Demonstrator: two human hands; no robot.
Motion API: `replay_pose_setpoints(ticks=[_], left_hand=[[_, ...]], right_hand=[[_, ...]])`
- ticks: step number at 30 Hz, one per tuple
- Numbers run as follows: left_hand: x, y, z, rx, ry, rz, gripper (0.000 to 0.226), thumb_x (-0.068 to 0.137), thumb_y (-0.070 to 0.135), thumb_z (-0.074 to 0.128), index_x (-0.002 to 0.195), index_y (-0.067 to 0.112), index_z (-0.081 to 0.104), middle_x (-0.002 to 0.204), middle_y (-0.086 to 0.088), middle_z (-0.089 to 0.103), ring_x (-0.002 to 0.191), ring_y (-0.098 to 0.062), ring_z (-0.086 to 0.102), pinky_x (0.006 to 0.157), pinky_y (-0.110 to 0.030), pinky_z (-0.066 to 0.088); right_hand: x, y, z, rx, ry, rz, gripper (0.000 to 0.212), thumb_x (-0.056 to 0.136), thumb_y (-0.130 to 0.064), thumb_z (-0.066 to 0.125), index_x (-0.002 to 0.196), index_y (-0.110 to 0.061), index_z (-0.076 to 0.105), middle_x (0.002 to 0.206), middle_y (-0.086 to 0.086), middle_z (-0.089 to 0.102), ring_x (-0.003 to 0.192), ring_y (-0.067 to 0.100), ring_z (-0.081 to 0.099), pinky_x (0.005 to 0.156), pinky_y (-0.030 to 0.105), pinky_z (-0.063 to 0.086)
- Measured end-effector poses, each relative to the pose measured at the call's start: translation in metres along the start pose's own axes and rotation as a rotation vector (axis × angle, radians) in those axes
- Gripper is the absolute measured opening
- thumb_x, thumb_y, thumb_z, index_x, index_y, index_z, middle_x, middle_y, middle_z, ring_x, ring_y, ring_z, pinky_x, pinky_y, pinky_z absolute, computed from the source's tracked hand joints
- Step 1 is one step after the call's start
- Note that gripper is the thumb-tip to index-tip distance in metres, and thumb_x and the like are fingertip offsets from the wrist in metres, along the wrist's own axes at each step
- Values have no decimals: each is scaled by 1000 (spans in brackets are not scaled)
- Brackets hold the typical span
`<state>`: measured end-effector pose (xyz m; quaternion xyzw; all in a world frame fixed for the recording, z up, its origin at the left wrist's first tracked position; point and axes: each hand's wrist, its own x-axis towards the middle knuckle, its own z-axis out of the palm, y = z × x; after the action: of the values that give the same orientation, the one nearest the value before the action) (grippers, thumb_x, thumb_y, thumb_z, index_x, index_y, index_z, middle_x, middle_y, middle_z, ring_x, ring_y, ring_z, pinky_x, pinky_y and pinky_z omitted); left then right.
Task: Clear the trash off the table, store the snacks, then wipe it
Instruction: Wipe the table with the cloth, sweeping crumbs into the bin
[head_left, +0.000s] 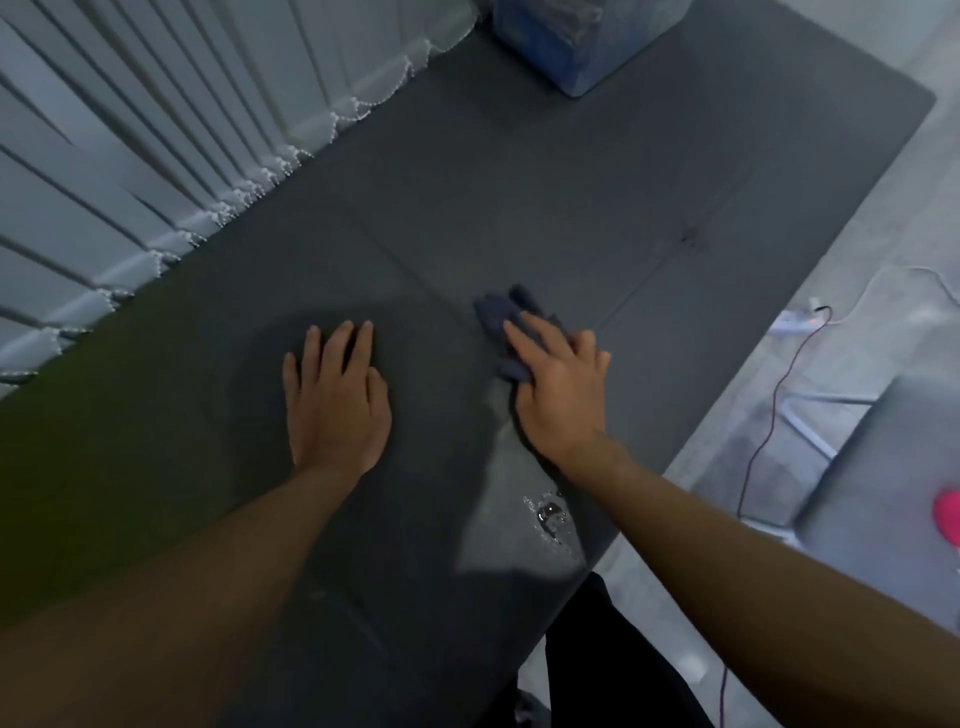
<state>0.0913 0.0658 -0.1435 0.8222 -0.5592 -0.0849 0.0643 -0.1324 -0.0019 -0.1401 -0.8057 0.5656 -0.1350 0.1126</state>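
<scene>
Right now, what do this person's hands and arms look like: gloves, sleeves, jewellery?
The left hand and right hand wear no gloves, and no ring, watch or bracelet shows. The left forearm and right forearm are uncovered to the frame's edge; no sleeve is in view.

The near middle of the dark grey table (597, 208) is occupied by the left hand (337, 400), laid flat, and the right hand (563, 389), pressed on a dark blue cloth (501, 317). A bare strip is left between them. Beyond them, open tabletop is offered up to a blue translucent container (566, 47) at the far end. The left edge is closed off by vertical blinds (130, 182). A water puddle (548, 514) is found near the right edge, beside which a grey chair (883, 467) is set.
</scene>
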Motion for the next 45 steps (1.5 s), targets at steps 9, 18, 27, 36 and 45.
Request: replay_pose_setpoints(ticks=[9,18,27,36,45], left_hand=[[-7,56,22,-16,-18,80,56,103,42,26,156,25,24,164,3,19,152,-29,5,123,-49,4],[-8,57,30,100,-14,84,62,100,51,14,157,28,11,166,4,11,152,-31,1,122,-54,4],[-9,56,33,85,-13,151,55,104,44,9,157,29,12,165,10,10,153,-17,2,120,-60,2],[-5,61,24,32,71,148,51,98,37,36,148,26,37,155,2,38,145,-23,28,117,-58,14],[44,104,16,-74,104,118,41,94,33,48,130,13,51,137,-12,47,131,-34,37,119,-52,17]], right_hand=[[-25,52,-20,-22,38,64,50,86,-25,49,134,-32,59,145,-10,52,106,29,47,79,37,30],[-63,53,-22,-30,-63,-157,50,87,-27,46,134,-34,59,146,-13,51,101,26,48,78,35,30],[-132,24,-8,87,-176,-540,59,80,-29,65,138,-31,56,148,-9,50,105,25,53,79,37,39],[-155,21,-8,127,-133,-422,64,73,-25,56,137,-30,57,149,-10,48,102,27,53,79,37,38],[-29,96,-36,-50,25,73,54,87,-25,52,140,-33,52,148,-8,48,111,28,44,82,37,29]])
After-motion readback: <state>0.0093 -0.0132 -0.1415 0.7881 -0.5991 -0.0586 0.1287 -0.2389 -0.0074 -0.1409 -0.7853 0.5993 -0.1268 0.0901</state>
